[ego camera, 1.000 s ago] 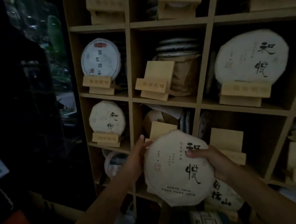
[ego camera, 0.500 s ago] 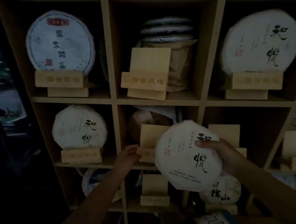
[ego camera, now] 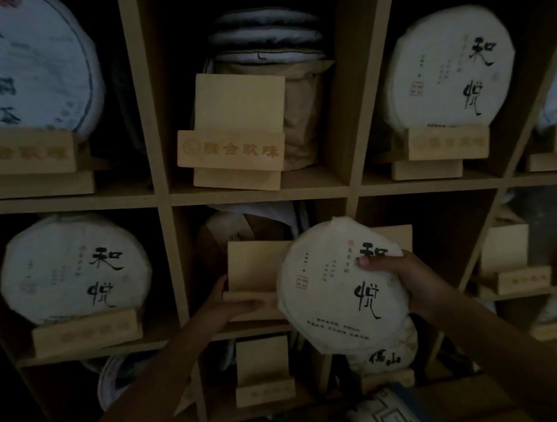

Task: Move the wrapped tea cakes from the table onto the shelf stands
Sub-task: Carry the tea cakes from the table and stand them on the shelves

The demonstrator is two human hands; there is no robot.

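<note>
The right hand (ego camera: pixel 405 283) grips a wrapped tea cake (ego camera: pixel 340 290) by its edge, held in front of the middle shelf (ego camera: pixel 261 192) compartment. The left hand (ego camera: pixel 225 305) holds the empty wooden stand (ego camera: pixel 255 268) there, fingers curled round its front ledge.

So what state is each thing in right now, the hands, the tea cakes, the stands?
Right hand: holding wrapped tea cake, not yet on a stand.
Left hand: touching empty stand.
Upper middle stand: empty.
Lower-left cake: upright on its stand.
Upper-right cake: upright on its stand.
</note>
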